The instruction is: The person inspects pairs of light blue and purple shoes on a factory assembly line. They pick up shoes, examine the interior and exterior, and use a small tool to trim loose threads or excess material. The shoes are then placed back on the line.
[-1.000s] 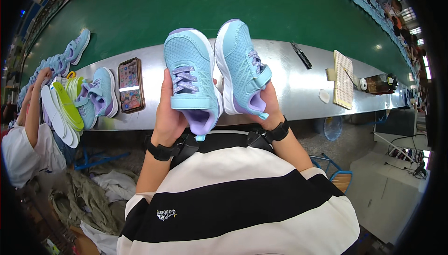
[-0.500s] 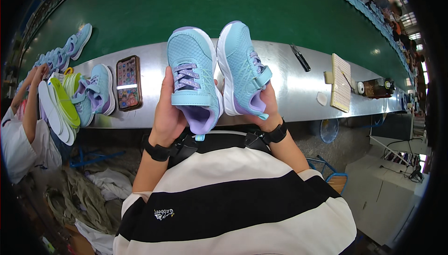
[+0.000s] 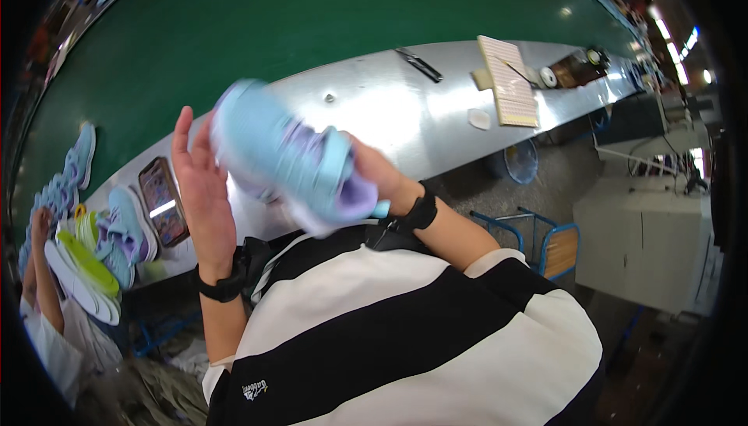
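Note:
A light blue and lilac child's sneaker (image 3: 292, 149) is in my right hand (image 3: 382, 173), which grips it near the heel and strap. It is tilted, toe to the upper left, and blurred by motion. Beneath it shows a bit of lilac and white, perhaps a second sneaker, mostly hidden. Beside the toe, my left hand (image 3: 204, 192) is open, fingers stretched up and holding nothing; whether it touches the shoe is unclear. Left of that hand, a phone (image 3: 164, 201) lies on the metal table edge (image 3: 397, 122), next to another pair of blue sneakers (image 3: 125, 227).
White insoles (image 3: 76, 279) and lime-green ones (image 3: 87, 264) lie at the left, near another person's arm (image 3: 47, 286). More sneakers (image 3: 78, 161) line the green belt (image 3: 312, 13). Toward the right are a cutter knife (image 3: 421, 65), a notepad (image 3: 510, 87) and a dark bottle (image 3: 576, 70).
My left hand has let go of its sneaker and opened. The shoes, held side by side before, have swung left and tilted with my right hand. The whole view has turned.

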`<state>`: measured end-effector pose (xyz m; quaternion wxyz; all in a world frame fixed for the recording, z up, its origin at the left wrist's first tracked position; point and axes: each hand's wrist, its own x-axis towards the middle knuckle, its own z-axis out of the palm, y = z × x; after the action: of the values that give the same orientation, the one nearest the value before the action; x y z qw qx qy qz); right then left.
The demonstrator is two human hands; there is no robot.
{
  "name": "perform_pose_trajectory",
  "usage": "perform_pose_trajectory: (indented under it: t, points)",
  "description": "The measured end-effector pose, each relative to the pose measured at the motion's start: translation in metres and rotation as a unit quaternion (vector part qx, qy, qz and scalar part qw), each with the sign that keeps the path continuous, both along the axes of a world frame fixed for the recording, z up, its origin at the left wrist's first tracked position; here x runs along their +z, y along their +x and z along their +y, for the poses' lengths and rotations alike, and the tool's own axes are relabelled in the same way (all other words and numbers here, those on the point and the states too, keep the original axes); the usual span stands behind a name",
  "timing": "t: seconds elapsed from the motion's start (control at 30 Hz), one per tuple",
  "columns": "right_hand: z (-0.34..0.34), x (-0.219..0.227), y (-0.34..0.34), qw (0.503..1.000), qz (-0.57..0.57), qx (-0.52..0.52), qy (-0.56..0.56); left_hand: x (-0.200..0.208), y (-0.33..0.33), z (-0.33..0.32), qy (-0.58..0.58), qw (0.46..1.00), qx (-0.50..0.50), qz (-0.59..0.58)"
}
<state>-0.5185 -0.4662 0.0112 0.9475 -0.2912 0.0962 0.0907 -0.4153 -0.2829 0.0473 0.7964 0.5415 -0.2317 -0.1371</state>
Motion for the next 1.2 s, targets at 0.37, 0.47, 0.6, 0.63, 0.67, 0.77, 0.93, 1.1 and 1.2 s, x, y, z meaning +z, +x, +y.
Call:
perform_pose_trajectory:
  t: [0.37,0.47,0.6,0.63,0.67,0.77,0.93,1.1,1.2]
  points:
    - [-0.173,-0.03,-0.113,0.292,0.112,-0.208,-0.927,0.009,-0.047,0.016,0.079,0.977,0.0,0.196]
    - [-0.197,-0.037,-0.132,0.332,0.165,-0.108,-0.922,0.004,-0.043,0.025,0.111,0.98,-0.049,0.16]
    - [-0.159,-0.009,-0.1,0.552,0.177,-0.134,-0.804,0.005,-0.038,0.023,0.1,0.981,-0.095,0.136]
    - [-0.14,0.0,-0.086,0.616,0.141,-0.158,-0.759,0.007,-0.039,0.021,0.113,0.981,-0.091,0.13]
    - [-0.114,0.005,-0.072,0.686,0.067,-0.206,-0.694,0.008,-0.041,0.018,0.115,0.982,-0.089,0.118]
    - [-0.049,0.041,-0.048,0.706,-0.098,-0.078,-0.697,0.012,-0.047,0.012,0.115,0.983,-0.098,0.101]
    - [-0.008,0.083,-0.003,0.576,-0.41,-0.063,-0.704,0.018,-0.041,0.008,0.076,0.969,-0.187,0.143]
    - [-0.006,0.088,-0.001,0.497,-0.434,-0.084,-0.747,0.015,-0.039,-0.007,0.048,0.951,-0.248,0.179]
    - [0.0,0.078,-0.004,0.478,-0.462,-0.083,-0.743,0.011,-0.044,-0.013,0.053,0.96,-0.233,0.148]
